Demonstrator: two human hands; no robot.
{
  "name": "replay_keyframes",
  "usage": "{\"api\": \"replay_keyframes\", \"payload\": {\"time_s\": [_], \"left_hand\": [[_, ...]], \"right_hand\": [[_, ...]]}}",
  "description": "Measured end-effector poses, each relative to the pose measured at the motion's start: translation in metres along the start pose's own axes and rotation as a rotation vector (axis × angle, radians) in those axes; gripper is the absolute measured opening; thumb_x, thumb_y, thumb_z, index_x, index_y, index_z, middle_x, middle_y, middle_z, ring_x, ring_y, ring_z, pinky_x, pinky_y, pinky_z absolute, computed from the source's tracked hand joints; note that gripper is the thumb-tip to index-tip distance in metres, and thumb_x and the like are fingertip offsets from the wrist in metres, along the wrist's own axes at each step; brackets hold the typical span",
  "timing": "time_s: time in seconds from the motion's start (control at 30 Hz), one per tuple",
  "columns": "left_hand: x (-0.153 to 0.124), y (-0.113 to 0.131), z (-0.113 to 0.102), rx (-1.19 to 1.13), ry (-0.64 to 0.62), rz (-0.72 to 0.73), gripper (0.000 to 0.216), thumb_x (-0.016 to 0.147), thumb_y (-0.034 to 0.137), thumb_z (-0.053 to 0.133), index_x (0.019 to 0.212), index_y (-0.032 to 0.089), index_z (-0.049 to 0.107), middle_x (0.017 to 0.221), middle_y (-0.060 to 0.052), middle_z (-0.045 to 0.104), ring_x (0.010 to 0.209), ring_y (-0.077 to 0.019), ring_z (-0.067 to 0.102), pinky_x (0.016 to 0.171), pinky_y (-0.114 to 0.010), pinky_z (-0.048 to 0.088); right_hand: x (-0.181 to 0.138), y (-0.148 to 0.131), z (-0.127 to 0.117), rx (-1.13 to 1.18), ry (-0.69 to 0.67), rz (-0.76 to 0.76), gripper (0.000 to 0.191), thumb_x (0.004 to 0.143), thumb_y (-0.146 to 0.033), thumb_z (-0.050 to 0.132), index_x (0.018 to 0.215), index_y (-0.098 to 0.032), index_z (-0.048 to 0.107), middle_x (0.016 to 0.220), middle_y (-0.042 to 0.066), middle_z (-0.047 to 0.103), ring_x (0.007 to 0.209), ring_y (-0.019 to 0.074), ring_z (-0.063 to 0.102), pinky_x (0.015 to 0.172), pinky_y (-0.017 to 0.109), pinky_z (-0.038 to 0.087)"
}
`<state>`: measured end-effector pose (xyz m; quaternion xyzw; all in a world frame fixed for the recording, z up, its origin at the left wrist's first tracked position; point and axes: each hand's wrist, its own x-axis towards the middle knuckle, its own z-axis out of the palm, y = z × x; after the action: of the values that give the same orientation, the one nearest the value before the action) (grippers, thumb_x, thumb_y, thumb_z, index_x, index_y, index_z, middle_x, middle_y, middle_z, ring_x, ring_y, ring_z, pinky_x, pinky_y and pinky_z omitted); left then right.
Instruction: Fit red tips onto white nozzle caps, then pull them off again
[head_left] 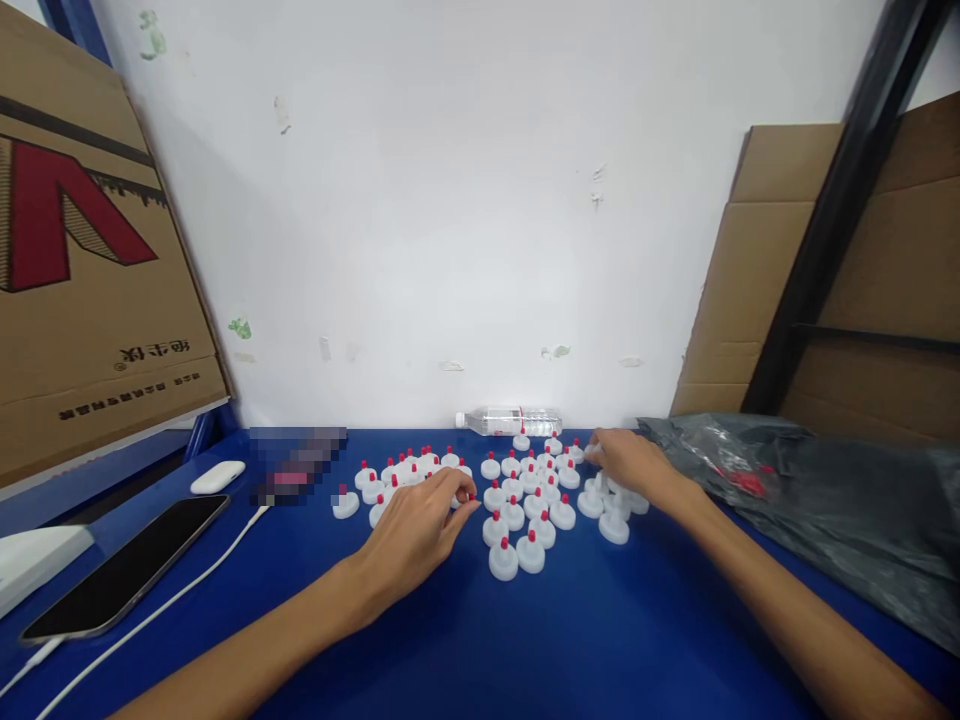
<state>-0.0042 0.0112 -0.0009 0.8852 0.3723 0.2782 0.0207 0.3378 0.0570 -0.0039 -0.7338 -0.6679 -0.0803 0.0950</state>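
Note:
Several white round caps with red tips (525, 495) stand clustered on the blue table (570, 640). My left hand (420, 530) rests over the left part of the cluster, its fingers curled and pinching a red-tipped cap at the fingertips. My right hand (630, 465) reaches over the right side of the cluster, fingers bent around a white cap (592, 452). A few plain white caps (613, 525) lie just below my right hand.
A clear plastic bottle (510, 421) lies against the white wall. A grey plastic bag (810, 500) covers the right side. A phone (127, 565) with a white cable, a small white case (217, 477) and cardboard boxes (82, 280) are at the left.

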Motion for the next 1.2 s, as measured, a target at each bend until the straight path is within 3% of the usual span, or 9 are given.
{"api": "replay_keyframes", "payload": {"time_s": [0.17, 0.3, 0.43, 0.57, 0.7, 0.87, 1.03, 1.2], "left_hand": [[-0.001, -0.001, 0.001, -0.022, 0.047, 0.042, 0.009, 0.098, 0.024, 0.053, 0.102, 0.022, 0.06, 0.094, 0.0, 0.071, 0.072, -0.0139, 0.067, 0.064, -0.024, 0.047], [0.0, -0.004, 0.002, -0.029, 0.096, 0.063, 0.013, 0.099, 0.023, 0.051, 0.107, 0.022, 0.062, 0.1, -0.001, 0.072, 0.075, -0.0142, 0.068, 0.068, -0.025, 0.05], [0.002, -0.01, 0.004, -0.042, 0.176, 0.107, 0.018, 0.101, 0.024, 0.05, 0.111, 0.022, 0.065, 0.107, -0.004, 0.072, 0.091, -0.017, 0.069, 0.079, -0.027, 0.052], [0.003, -0.012, 0.003, -0.06, 0.248, 0.086, 0.016, 0.1, 0.029, 0.053, 0.104, 0.022, 0.067, 0.102, -0.003, 0.073, 0.083, -0.015, 0.068, 0.071, -0.024, 0.051], [0.003, -0.011, 0.003, -0.127, 0.303, 0.113, 0.014, 0.099, 0.027, 0.056, 0.102, 0.022, 0.068, 0.098, -0.001, 0.075, 0.083, -0.014, 0.07, 0.07, -0.022, 0.052], [-0.001, -0.006, 0.003, -0.177, 0.359, 0.155, 0.016, 0.098, 0.031, 0.058, 0.102, 0.023, 0.072, 0.093, 0.0, 0.077, 0.069, -0.0123, 0.069, 0.065, -0.021, 0.054], [-0.001, -0.007, 0.0, -0.208, 0.322, 0.177, 0.018, 0.097, 0.033, 0.06, 0.102, 0.022, 0.072, 0.081, 0.001, 0.077, 0.057, -0.0097, 0.067, 0.059, -0.019, 0.053], [0.0, -0.011, 0.002, -0.017, 0.297, 0.239, 0.027, 0.103, 0.035, 0.048, 0.116, 0.02, 0.067, 0.096, -0.004, 0.076, 0.077, -0.0148, 0.071, 0.067, -0.023, 0.052]], "right_hand": [[-0.002, -0.012, -0.024, 0.077, 0.161, -0.03, 0.032, 0.1, -0.034, 0.044, 0.123, -0.015, 0.054, 0.102, 0.013, 0.07, 0.091, 0.0267, 0.067, 0.072, 0.033, 0.045], [-0.017, -0.038, -0.039, 0.309, 0.35, -0.387, 0.031, 0.1, -0.042, 0.045, 0.119, -0.021, 0.059, 0.108, 0.009, 0.067, 0.094, 0.0219, 0.066, 0.081, 0.032, 0.05], [-0.037, -0.068, -0.041, 0.368, 0.349, -0.666, 0.032, 0.1, -0.046, 0.049, 0.119, -0.024, 0.061, 0.114, 0.009, 0.065, 0.091, 0.0213, 0.067, 0.076, 0.034, 0.055], [-0.047, -0.087, -0.032, 0.329, 0.355, -0.832, 0.033, 0.099, -0.044, 0.054, 0.124, -0.023, 0.059, 0.114, 0.009, 0.069, 0.101, 0.023, 0.067, 0.084, 0.039, 0.055], [-0.052, -0.096, -0.028, 0.282, 0.407, -0.885, 0.038, 0.098, -0.044, 0.056, 0.129, -0.021, 0.058, 0.115, 0.01, 0.069, 0.103, 0.0235, 0.066, 0.086, 0.04, 0.054], [-0.058, -0.102, -0.034, 0.272, 0.496, -0.954, 0.035, 0.099, -0.041, 0.056, 0.126, -0.019, 0.061, 0.107, 0.011, 0.071, 0.095, 0.0233, 0.067, 0.083, 0.041, 0.052], [-0.06, -0.105, -0.032, 0.349, 0.521, -0.976, 0.037, 0.098, -0.04, 0.058, 0.128, -0.019, 0.06, 0.107, 0.011, 0.071, 0.095, 0.0232, 0.067, 0.084, 0.042, 0.052], [-0.062, -0.107, -0.029, 0.448, 0.522, -0.955, 0.04, 0.095, -0.039, 0.063, 0.13, -0.02, 0.059, 0.108, 0.01, 0.071, 0.099, 0.023, 0.065, 0.087, 0.042, 0.053]]}}
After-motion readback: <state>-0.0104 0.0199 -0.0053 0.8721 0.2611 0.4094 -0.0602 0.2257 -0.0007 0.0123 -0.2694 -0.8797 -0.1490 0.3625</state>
